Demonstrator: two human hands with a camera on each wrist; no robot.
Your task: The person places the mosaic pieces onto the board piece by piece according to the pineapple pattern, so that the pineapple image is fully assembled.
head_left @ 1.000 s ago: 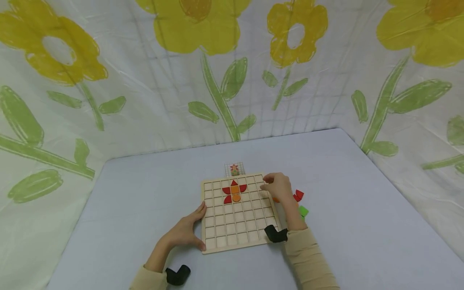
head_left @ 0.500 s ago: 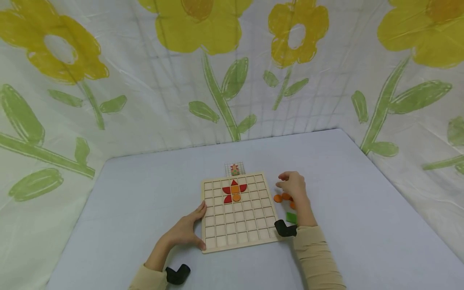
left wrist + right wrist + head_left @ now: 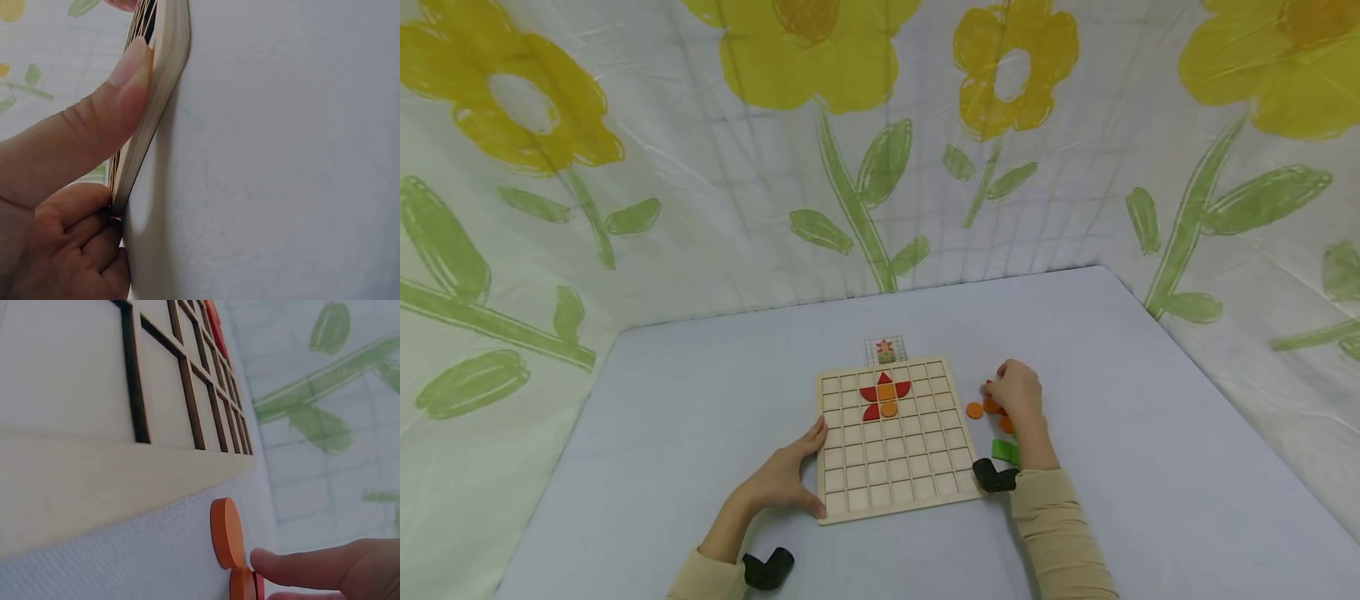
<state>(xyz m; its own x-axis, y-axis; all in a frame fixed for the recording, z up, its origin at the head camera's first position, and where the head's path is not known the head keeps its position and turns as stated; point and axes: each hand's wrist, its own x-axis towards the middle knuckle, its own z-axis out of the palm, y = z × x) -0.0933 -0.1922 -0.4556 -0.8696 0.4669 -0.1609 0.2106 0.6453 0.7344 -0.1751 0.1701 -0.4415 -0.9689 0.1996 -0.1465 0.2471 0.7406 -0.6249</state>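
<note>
A square wooden grid board lies on the table. Red and orange pieces in its upper cells form a figure, with an orange square and an orange disc down the middle. My left hand rests against the board's left edge, thumb at the near corner and fingers farther up; the left wrist view shows the thumb pressing its side. To the right of the board, my right hand is over loose pieces, its fingertips right at a red piece. An orange disc lies by its thumb.
Behind the board lies a small pattern card with a coloured figure on a grid. Green squares and orange discs lie right of the board, partly hidden by the right hand. A flowered curtain hangs behind the table.
My right hand has moved from over the board's right edge to the loose pieces on the right and come down among them. The left hand and the board have stayed put.
</note>
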